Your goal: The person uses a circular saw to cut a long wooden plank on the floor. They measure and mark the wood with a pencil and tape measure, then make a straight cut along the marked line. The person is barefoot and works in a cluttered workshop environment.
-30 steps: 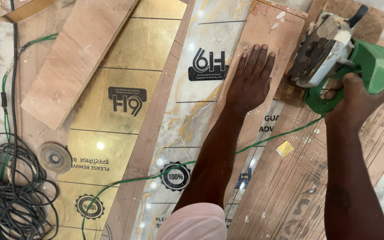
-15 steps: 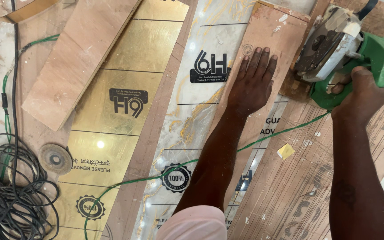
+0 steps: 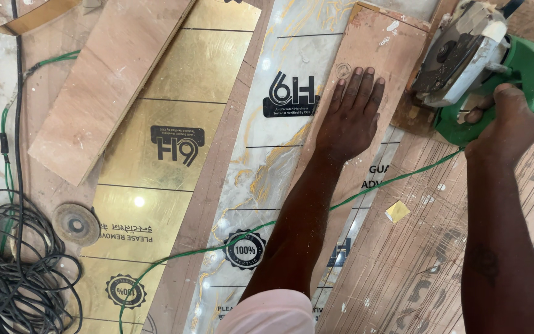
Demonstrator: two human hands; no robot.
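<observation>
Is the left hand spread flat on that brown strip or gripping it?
Spread flat. The left hand lies palm down on the brown strip, fingers straight and extended; none curl around an edge.

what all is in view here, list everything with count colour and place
circular saw: 1, green body, grey guard, top right
wooden strip: 1, light brown, under the left hand
marble-look sheet: 1, white with gold veins, centre
gold sheet: 1, gold, left of centre
plywood board: 1, tan, top left
grinding disc: 1, grey, left
cable coil: 1, black, bottom left
green cord: 1, green, running across the sheets
left hand: flat on the strip
right hand: grip on the saw
</observation>
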